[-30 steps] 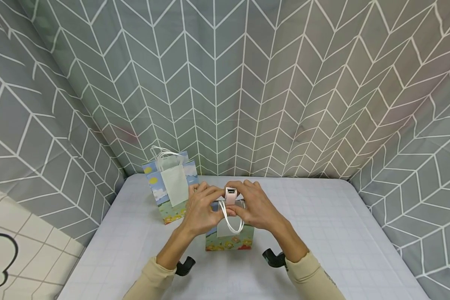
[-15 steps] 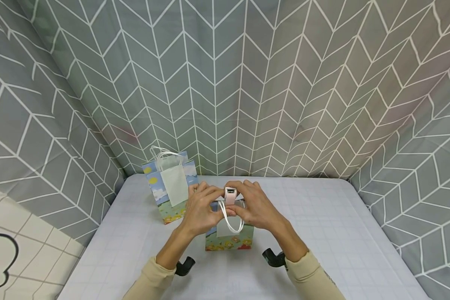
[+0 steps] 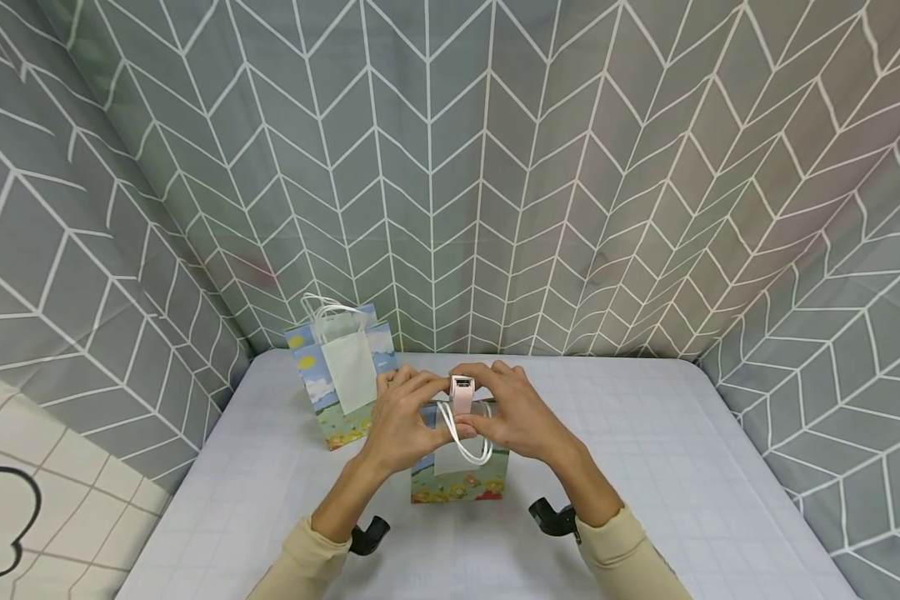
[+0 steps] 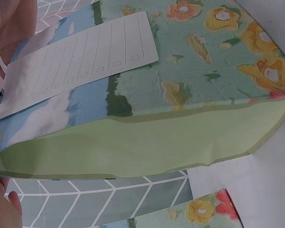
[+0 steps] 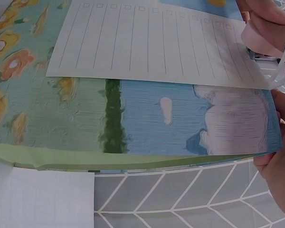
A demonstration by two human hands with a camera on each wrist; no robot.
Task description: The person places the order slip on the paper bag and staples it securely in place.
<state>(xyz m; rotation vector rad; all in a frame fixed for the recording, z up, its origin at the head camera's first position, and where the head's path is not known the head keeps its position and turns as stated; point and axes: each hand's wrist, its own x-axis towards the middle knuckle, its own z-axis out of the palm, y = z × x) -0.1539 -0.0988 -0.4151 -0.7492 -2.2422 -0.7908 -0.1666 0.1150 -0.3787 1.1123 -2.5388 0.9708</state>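
A small pink stapler [image 3: 462,402] stands at the top edge of a flower-printed paper bag [image 3: 461,487]. My left hand [image 3: 407,423] pinches the stapler from its left, with the thumb in front beneath the bag's white rope handle [image 3: 474,457]. From the other side my right hand [image 3: 523,419] grips it between thumb and fingers. A lined white sheet with small boxes [image 5: 147,47] lies against the bag's front, its upper end at the stapler. The left wrist view shows the bag's pale green side fold. Fingers partly hide the stapler.
Behind and left, more bags [image 3: 330,404] of the same print stand together, with a blank white sheet [image 3: 351,372] on the front one. The white table [image 3: 607,475] ends at a grey patterned curtain [image 3: 487,192].
The hands and stapler stay almost in place at the bag's top. The rope handle has shifted very slightly to the right.
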